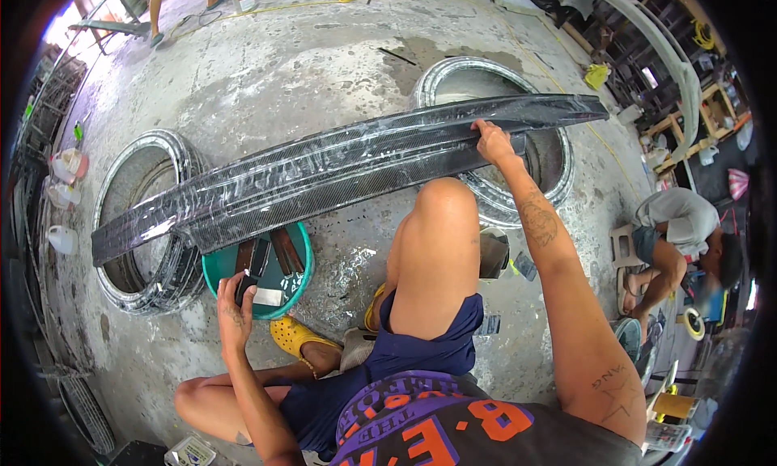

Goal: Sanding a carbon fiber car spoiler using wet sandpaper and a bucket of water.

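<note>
A long black carbon-fibre car panel [324, 171], wet and streaked with whitish residue, lies across two tyres, the left tyre [182, 264] and the right tyre [558, 171]. My right hand [492, 142] rests on its right part, fingers curled over the raised ridge. Below the panel's left part, my left hand [233, 308] is closed around a small black block [246, 286] above a teal basin [304, 278]. Brown blocks [286, 252] and a white piece [269, 298] lie in the basin. My left fingertips are partly hidden.
At the right a person [680, 223] bends over beside a small stool [623, 246]. Plastic jugs [62, 239] line the left side. A dark container [494, 254] stands by my knee. Another person's legs [156, 9] show at the far left. The concrete floor is wet in patches.
</note>
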A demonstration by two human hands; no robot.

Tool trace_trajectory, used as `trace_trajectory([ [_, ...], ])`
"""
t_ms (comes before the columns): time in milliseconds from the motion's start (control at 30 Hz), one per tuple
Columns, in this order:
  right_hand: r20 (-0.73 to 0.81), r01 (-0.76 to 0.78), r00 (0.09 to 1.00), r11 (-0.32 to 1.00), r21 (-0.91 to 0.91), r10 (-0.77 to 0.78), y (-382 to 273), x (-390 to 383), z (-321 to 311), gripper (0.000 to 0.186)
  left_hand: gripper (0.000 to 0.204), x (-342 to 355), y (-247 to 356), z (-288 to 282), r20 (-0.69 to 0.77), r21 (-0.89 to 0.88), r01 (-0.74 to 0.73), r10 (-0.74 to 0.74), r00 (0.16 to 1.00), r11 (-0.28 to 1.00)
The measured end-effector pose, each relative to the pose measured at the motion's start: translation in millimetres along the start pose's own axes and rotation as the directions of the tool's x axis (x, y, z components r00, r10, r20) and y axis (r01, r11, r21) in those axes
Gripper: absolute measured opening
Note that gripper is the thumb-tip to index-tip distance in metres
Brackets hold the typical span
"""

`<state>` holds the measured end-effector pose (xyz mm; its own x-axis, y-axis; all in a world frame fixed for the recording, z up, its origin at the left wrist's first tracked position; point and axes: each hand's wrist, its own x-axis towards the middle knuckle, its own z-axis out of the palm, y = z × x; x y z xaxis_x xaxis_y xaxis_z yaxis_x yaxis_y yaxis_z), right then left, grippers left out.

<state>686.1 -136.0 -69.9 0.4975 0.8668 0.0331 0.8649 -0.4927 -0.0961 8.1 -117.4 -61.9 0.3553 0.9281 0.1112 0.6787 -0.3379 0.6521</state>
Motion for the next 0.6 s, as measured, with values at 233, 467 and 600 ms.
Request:
trace_trajectory([
  [233, 0.197, -0.239, 0.936, 0.937, -0.254, 0.292, 73, 43, 7, 0.08, 0.034, -3, 2, -3, 0.029, -0.019, 0.038, -0.037, 0.999, 0.999],
  [467, 0.162, -0.349, 0.906, 0.907, -0.235, 0.391, 147, 80, 0, 0.083, 0.037, -7, 12, -5, 0.028, 0.002, 0.139, -0.139, 0.99, 0.99],
  [600, 0.097, -0.349, 0.926, 0.927, -0.141, 0.364, 166, 96, 1, 0.083, 0.036, -1, 20, -1, 0.068, 0.039, 0.177, -0.179, 0.982, 0.983],
])
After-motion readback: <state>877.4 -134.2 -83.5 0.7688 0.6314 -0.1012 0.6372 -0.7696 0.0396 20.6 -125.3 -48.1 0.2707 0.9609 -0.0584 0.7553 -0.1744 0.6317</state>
